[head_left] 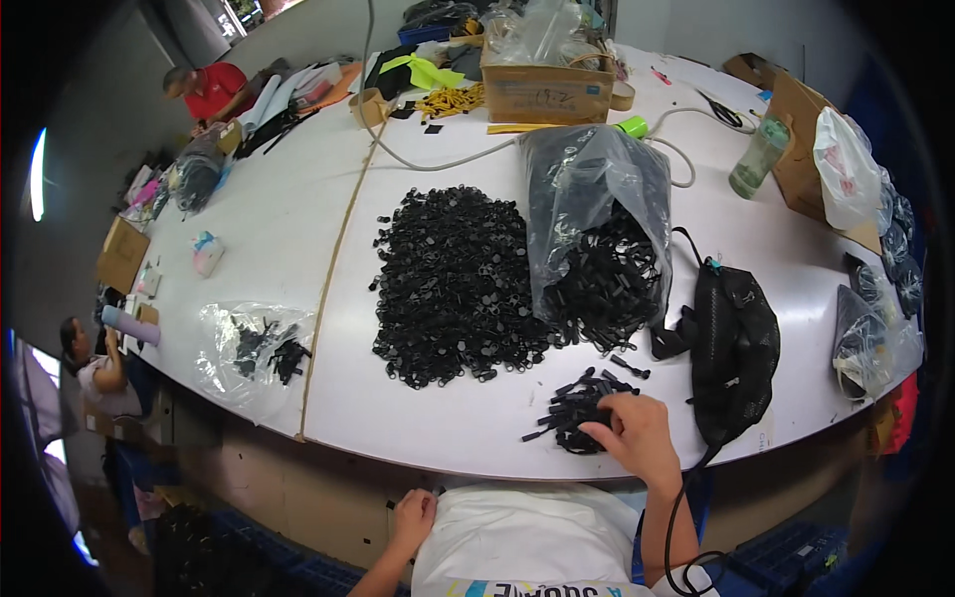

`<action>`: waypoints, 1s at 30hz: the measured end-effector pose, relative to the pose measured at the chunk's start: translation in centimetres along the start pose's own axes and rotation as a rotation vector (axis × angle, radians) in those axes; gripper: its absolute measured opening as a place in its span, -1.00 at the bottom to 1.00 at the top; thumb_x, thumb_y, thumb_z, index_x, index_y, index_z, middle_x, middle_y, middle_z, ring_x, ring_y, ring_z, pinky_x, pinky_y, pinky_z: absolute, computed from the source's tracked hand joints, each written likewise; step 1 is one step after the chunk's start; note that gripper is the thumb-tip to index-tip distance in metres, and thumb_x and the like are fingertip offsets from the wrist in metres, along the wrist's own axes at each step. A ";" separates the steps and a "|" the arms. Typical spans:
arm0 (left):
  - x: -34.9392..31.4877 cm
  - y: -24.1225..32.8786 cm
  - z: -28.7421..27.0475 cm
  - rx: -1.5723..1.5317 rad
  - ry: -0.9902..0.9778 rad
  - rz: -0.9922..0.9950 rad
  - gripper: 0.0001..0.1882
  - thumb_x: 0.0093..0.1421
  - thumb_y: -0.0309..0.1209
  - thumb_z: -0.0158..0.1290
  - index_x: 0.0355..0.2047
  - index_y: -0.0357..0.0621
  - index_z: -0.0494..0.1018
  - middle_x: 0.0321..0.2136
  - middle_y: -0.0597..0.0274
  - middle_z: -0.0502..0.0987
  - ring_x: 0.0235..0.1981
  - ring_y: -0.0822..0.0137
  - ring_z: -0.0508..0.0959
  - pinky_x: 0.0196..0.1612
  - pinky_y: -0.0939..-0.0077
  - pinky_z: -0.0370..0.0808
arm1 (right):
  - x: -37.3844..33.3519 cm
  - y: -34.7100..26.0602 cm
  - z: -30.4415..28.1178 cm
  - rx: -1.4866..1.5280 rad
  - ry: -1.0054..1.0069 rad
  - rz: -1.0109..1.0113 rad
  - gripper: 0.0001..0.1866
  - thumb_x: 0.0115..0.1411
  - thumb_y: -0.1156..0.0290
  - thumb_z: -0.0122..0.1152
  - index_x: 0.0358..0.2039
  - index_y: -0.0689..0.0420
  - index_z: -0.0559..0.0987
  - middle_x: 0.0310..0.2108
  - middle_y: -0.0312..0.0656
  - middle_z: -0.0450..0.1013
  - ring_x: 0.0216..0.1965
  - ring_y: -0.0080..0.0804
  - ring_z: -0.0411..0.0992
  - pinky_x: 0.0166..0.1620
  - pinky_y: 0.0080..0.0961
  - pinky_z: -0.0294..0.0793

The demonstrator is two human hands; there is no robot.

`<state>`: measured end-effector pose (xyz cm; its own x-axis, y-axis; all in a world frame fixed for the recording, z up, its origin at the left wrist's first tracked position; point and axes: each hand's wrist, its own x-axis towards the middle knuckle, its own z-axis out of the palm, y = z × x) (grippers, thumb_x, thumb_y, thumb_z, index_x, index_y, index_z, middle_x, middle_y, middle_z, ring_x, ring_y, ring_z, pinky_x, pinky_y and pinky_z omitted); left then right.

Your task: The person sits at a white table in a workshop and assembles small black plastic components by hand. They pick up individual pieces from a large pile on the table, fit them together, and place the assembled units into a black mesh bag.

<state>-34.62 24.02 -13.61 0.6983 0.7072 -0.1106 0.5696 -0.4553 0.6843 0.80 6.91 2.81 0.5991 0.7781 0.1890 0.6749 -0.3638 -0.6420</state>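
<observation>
My right hand (pixel 639 434) is over a small heap of black zipper pulls (pixel 572 410) near the table's front edge. Its thumb and fingers curl round black pieces at the heap's right side; how many is hidden. Below the table edge, beside my white shirt, my left hand (pixel 414 517) is closed with the fingertips together. A tiny dark bit shows at its fingertips, too small to name. A large mound of small black zipper sliders (pixel 453 284) lies left of centre. To its right, a clear plastic bag (pixel 567 174) spills more black pulls toward me.
A black mesh bag (pixel 736 348) with a strap lies right of my right hand. Further left is a clear bag with black pieces (pixel 259 348). A cardboard box (pixel 547 95), green bottle (pixel 759 159) and grey cable (pixel 428 167) are farther back. Two people work at the left.
</observation>
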 end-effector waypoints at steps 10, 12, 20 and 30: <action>-3.5 -6.8 1.2 -0.096 -0.528 -0.064 -0.83 0.06 -0.35 0.10 -0.43 -0.20 0.51 -0.50 -0.02 0.55 -0.45 0.08 0.59 -0.38 0.35 0.48 | 5.0 1.8 -0.3 -0.191 0.110 0.197 -0.65 0.08 0.15 0.27 -0.41 0.23 0.51 -0.60 -0.06 0.47 -0.57 -0.08 0.46 -0.48 -0.22 0.37; -3.0 -6.6 1.0 -0.157 -0.539 -0.091 -0.81 0.06 -0.32 0.10 -0.43 -0.20 0.50 -0.49 -0.05 0.55 -0.43 0.04 0.58 -0.38 0.31 0.47 | 6.4 3.1 0.6 -0.262 0.123 0.180 -0.63 0.09 0.13 0.25 -0.38 0.23 0.49 -0.59 -0.04 0.48 -0.54 -0.04 0.47 -0.46 -0.19 0.39; 0.5 2.4 -3.3 0.118 -0.224 0.005 -0.89 0.04 -0.41 0.12 -0.48 -0.19 0.51 -0.65 0.06 0.51 -0.66 0.14 0.52 -0.51 0.36 0.46 | 11.1 5.1 2.1 -0.464 0.083 0.232 -0.76 0.12 0.31 0.12 -0.45 0.26 0.44 -0.53 0.11 0.49 -0.45 0.12 0.50 -0.34 -0.04 0.48; 9.6 12.6 -9.2 0.012 0.389 0.414 -0.88 -0.05 -0.51 0.21 -0.57 -0.23 0.46 -0.73 0.17 0.43 -0.76 0.28 0.44 -0.65 0.48 0.34 | 10.1 4.8 0.3 0.273 0.542 -0.018 -0.84 -0.10 0.58 0.14 -0.65 0.30 0.33 -0.49 -0.06 0.35 -0.51 -0.13 0.33 -0.43 -0.32 0.30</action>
<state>-24.72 30.06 0.55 0.6545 0.6146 0.4403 0.2888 -0.7415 0.6056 9.95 13.24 1.40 0.7709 0.3853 0.5073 0.5953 -0.1524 -0.7889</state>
